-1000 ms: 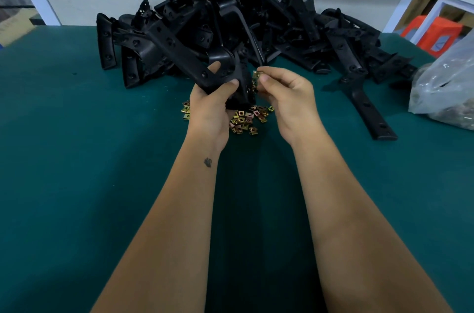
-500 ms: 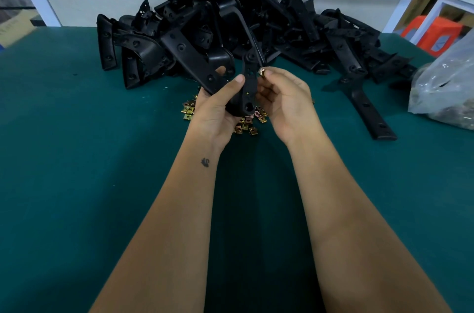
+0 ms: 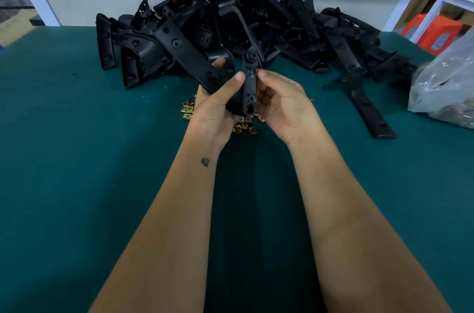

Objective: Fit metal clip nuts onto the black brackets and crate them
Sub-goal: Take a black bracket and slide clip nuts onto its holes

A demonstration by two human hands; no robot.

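One matte black, many-holed bracket (image 3: 250, 87)

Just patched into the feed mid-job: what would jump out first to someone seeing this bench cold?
The big heap of black brackets at the far edge of the green table, against the wall. Nearer, at centre, the left hand holds one bracket upright while the right hand pinches a brass clip nut at its edge. More clip nuts lie scattered beneath the hands, and a clear bag sits at far right.
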